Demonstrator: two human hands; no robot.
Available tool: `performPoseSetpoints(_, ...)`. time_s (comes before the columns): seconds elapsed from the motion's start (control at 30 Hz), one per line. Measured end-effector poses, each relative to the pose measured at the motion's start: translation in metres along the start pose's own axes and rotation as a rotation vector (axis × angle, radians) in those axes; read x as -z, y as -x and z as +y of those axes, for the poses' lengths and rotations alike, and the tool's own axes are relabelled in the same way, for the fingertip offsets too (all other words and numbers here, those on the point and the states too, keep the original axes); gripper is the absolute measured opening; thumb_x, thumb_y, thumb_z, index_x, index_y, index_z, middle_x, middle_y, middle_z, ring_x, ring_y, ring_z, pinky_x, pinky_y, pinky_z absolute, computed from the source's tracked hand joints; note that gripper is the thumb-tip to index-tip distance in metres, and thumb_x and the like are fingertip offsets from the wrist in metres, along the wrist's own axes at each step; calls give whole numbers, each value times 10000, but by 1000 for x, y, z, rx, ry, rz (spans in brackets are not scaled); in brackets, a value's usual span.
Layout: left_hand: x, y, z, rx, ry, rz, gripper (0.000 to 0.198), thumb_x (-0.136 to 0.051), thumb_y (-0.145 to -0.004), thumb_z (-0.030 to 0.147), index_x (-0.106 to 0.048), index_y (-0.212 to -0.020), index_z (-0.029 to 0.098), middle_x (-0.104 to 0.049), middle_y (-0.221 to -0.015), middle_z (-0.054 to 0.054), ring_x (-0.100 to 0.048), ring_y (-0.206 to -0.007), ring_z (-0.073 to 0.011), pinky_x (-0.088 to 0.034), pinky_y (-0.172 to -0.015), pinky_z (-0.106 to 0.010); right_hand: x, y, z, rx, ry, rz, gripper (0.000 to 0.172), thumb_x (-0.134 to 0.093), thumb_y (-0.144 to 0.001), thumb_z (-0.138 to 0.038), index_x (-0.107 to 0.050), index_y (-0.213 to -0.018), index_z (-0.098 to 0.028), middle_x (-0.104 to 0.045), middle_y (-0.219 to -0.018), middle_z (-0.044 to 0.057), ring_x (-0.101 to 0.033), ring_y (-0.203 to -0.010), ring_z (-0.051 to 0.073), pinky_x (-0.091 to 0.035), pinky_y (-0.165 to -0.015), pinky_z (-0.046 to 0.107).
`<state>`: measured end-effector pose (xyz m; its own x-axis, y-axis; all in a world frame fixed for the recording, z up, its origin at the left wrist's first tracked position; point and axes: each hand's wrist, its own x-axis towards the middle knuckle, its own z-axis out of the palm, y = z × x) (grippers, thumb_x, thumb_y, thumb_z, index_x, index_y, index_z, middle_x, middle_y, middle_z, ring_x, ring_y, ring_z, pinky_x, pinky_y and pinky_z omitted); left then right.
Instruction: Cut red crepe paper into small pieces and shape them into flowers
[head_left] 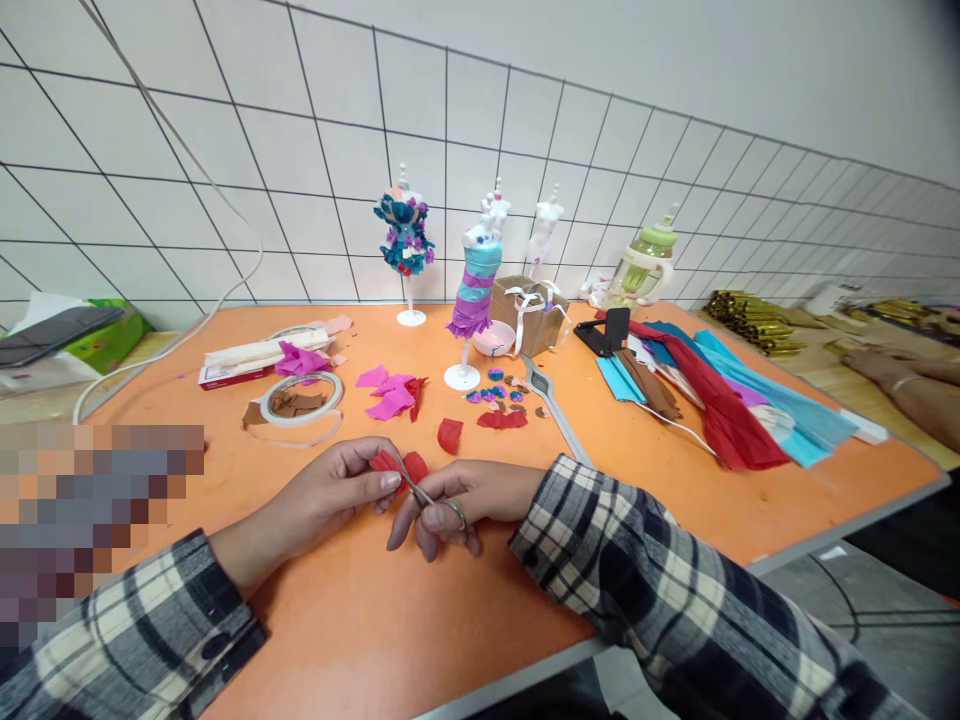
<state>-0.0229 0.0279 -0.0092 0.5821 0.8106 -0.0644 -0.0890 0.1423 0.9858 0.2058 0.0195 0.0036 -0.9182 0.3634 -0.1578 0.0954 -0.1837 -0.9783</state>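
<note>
My left hand (341, 490) pinches a small piece of red crepe paper (386, 461) between thumb and fingers. In my right hand (457, 500) is a pair of small metal scissors (426, 494), its blades at the red paper. A rounded red piece (415, 466) shows just behind the blades. Another cut red piece (450, 436) lies on the orange table (315, 640) beyond my hands. Farther back, small red, blue, purple and brown cut pieces (502, 420) are spread near a mini dress form (478, 280) wrapped in blue and purple paper.
Behind stand a dress form with teal ruffles (405, 235), a bare white one (545, 225), a cardboard box (536, 320) and a green-capped bottle (645, 260). Tape rolls (337, 395) lie left, tweezers (555, 405) centre, crepe sheets (720, 400) right. Another person's arm (900, 380) rests at far right.
</note>
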Motion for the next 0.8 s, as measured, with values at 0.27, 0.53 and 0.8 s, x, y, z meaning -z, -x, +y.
performPoseSetpoints(0.27, 0, 1, 1, 20, -16, -12, 370, -864, -721, 472, -660, -662, 169, -556, -539, 20, -454, -513, -107, -335, -488, -215, 2, 0, 3, -45, 33, 43, 628, -661, -833, -659, -689, -1148, -117, -533, -767, -23, -431, -612, 70, -377, -487, 173)
performPoseSetpoints(0.53, 2, 0, -2, 33, -54, -67, 367, -840, -746, 483, -657, -671, 173, -572, -538, 14, -463, -485, -111, -341, -472, -220, 0, 2, 4, -59, 27, 91, 619, -674, -818, -663, -713, -1118, -123, -505, -748, -30, -406, -598, 58, -305, -456, 169)
performPoseSetpoints(0.8, 5, 1, -1, 60, -160, -142, 403, -813, -766, 499, -611, -636, 175, -610, -554, -11, -537, -503, -140, -400, -515, -239, 1, 2, 2, -89, -5, 52, 615, -664, -832, -661, -713, -1103, -110, -561, -747, -24, -381, -537, 42, -323, -450, 178)
